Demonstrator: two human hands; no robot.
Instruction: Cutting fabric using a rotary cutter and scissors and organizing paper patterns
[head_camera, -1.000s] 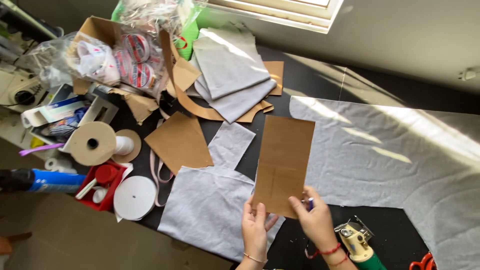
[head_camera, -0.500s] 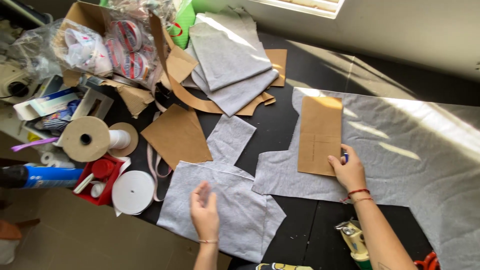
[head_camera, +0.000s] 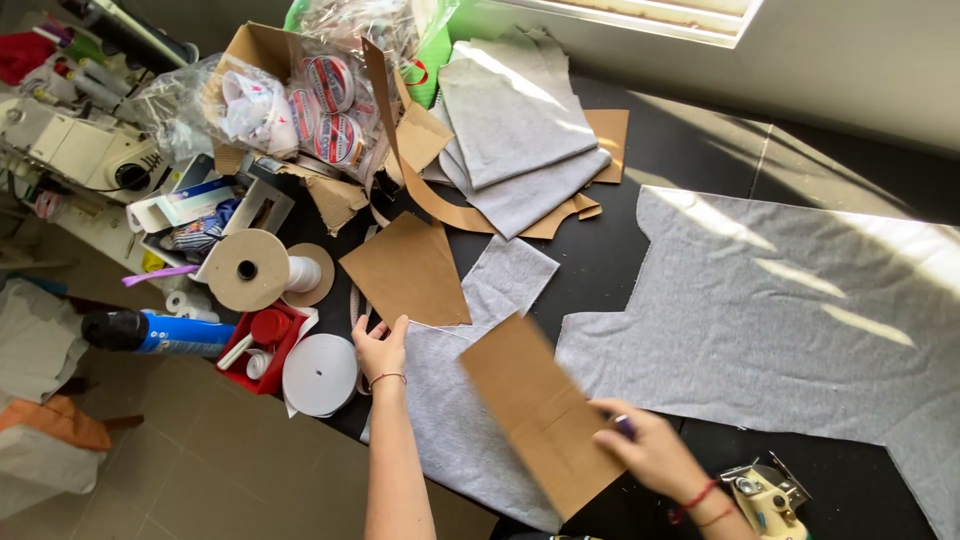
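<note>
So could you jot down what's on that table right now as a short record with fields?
Surface: dark table
Left hand: flat on the near grey fabric piece, beside the white tape roll
Right hand: holds the rectangular cardboard pattern, blurred, over that fabric
Large fabric: grey sheet, right side
Other pattern: brown cardboard piece
Back left: cardboard box

One head-worn camera looks steeply down, from close above, onto the black worktable (head_camera: 620, 250)
</note>
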